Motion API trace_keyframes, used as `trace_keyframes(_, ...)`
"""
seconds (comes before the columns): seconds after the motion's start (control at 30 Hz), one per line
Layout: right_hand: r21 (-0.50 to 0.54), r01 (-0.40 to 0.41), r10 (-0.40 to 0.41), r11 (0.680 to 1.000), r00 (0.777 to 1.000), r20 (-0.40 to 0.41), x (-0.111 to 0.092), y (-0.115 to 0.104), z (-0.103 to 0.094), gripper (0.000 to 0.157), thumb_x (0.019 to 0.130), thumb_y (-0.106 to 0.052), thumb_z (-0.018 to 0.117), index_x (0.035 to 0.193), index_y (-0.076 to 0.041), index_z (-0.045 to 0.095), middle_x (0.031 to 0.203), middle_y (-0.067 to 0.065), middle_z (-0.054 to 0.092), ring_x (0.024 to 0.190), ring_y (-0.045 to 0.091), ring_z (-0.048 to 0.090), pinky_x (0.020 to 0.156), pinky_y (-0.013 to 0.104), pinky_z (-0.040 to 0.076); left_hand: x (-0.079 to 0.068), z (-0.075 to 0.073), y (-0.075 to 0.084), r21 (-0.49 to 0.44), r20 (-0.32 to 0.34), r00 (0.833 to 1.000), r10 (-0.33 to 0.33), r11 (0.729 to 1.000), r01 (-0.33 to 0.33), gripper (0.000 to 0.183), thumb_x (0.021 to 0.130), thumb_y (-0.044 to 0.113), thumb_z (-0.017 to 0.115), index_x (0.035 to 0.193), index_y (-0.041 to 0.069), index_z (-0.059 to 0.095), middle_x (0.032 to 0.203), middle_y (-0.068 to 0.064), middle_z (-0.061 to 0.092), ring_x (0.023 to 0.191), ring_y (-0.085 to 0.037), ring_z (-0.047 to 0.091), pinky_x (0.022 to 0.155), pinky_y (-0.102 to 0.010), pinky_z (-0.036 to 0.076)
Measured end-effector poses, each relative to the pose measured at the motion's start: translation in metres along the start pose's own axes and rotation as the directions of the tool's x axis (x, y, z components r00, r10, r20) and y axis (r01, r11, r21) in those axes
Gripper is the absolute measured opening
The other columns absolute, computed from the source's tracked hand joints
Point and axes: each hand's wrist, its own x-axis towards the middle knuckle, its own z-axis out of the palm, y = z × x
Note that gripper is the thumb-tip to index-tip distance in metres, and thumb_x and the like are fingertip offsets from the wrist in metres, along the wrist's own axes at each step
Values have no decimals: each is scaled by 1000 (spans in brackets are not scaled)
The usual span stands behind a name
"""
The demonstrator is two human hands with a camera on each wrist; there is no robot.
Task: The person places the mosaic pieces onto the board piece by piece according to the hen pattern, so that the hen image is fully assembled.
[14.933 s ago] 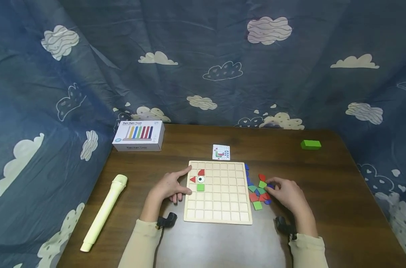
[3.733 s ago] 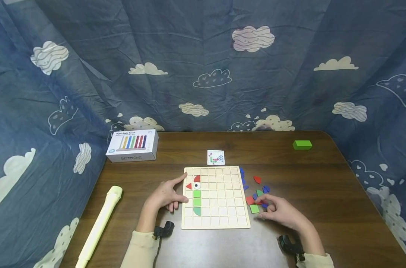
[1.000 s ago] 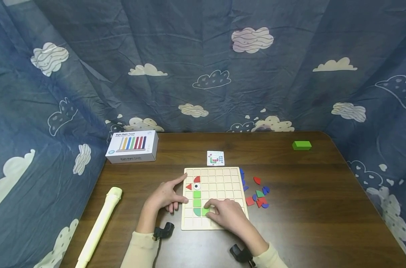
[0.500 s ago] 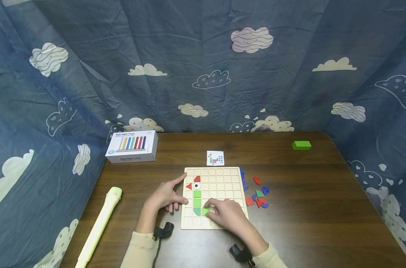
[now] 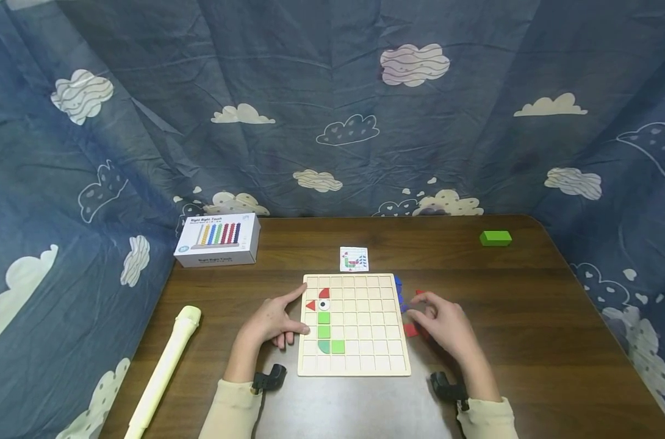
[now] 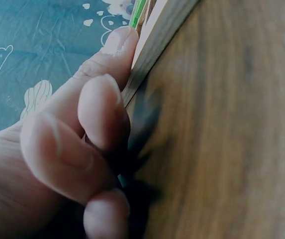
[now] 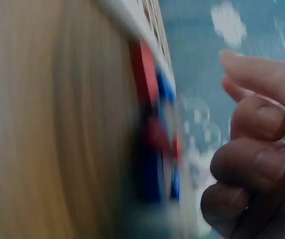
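Observation:
A wooden grid board [image 5: 365,363] lies flat on the table. My left hand [image 5: 269,320] rests at its left edge, thumb and index finger spread apart against the rim, the other fingers bent below. Down the board's left side are a red quarter-round piece [image 5: 324,294], a red triangle [image 5: 310,305], an eye tile [image 5: 324,304], two green squares [image 5: 324,324], a teal quarter-round [image 5: 324,347] and another green square [image 5: 338,347]. My right hand [image 5: 445,320] hovers over loose pieces right of the board, thumb and index finger apart with nothing seen between them. It hides most of these pieces.
A small pattern card [image 5: 354,259] lies behind the board. Blue pieces [image 5: 399,289] line its right edge, near a red square [image 5: 410,330]. Farther off are a white box [image 5: 217,241], a green block [image 5: 495,238] and a pale yellow rod [image 5: 165,369].
My right hand has let go of a green square beside the teal quarter-round on the board and moved right, over the loose pieces. My left hand stays at the board's edge.

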Motion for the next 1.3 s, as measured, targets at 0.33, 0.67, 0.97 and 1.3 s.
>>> trace_keyframes(0.33, -157, -122, 131, 980, 990, 46, 2, 21, -10, 31, 94, -35, 80, 114, -12, 77, 67, 1, 52, 62, 19, 48, 55, 31, 32, 0, 0, 1, 7, -2, 1000, -9, 1000, 9, 105, 82, 25, 94, 166, 41, 34, 57, -9, 69, 40, -14, 60, 42, -31, 56)
trace_keyframes(0.67, -168, -138, 148, 976, 988, 51, 2, 24, -11, 32, 96, -35, 78, 119, -13, 79, 65, 1, 51, 61, 18, 47, 56, 30, 32, -1, 0, 3, 3, -2, 1000, -13, 1000, 13, 104, 82, 25, 94, 165, 43, 34, 56, -9, 68, 40, -14, 60, 43, -30, 56)
trace_keyframes(0.97, -174, -133, 143, 976, 989, 47, 2, 26, -13, 30, 96, -32, 79, 119, -12, 78, 66, 0, 51, 60, 18, 47, 55, 30, 32, -1, 0, 4, 11, -11, 1000, -21, 1000, 21, 104, 82, 24, 94, 165, 44, 34, 56, -9, 68, 40, -14, 60, 42, -30, 56)
trace_keyframes(1.3, -203, -124, 133, 971, 991, 32, 1, 21, -10, 35, 96, -27, 78, 128, -13, 76, 65, 2, 51, 58, 19, 47, 54, 30, 33, -2, 0, 4, 11, -15, 1000, -21, 1000, 21, 103, 82, 25, 94, 165, 45, 35, 56, -9, 68, 39, -14, 59, 42, -30, 56)
